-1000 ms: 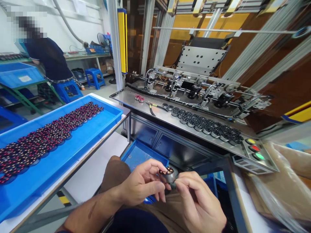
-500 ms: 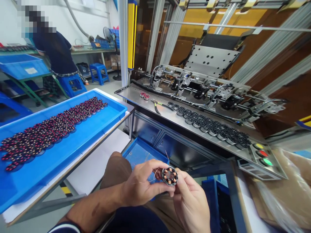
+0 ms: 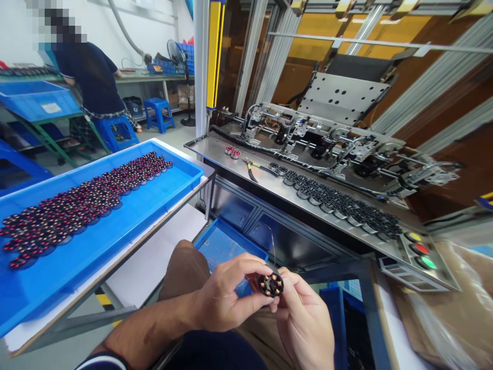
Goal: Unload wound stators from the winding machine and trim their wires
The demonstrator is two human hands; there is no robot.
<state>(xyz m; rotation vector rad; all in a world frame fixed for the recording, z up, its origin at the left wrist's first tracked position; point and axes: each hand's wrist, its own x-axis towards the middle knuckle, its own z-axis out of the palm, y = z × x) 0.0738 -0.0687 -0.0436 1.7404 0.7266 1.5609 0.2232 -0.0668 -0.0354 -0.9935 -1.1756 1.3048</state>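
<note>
The round black coil ring with copper-coloured windings was located above the seated person's lap, between both bare hands, with its open, coil-bearing face turned toward the head camera. The left hand gripped it from the left: the index finger lay over the upper edge, the thumb bore on the lower left edge, and the gap between these two digits was only as wide as the ring. The right hand was closed at the right rim, thumb and fingers drawn together against the ring; the reach of its fingers behind the ring could not be told. A thin copper-coloured wire rose above the ring; its lower end was hidden. To the left, a long blue plastic tray carried a dense band of round black parts with red and copper-coloured details. Ahead, a silver metal worktop supported a group of small red-topped metal parts, a pair of pliers with green-and-black handles and, to the right of the pliers, closely packed black-and-silver rings. Yellow, red and green round push-buttons were mounted at the worktop's right end.
</note>
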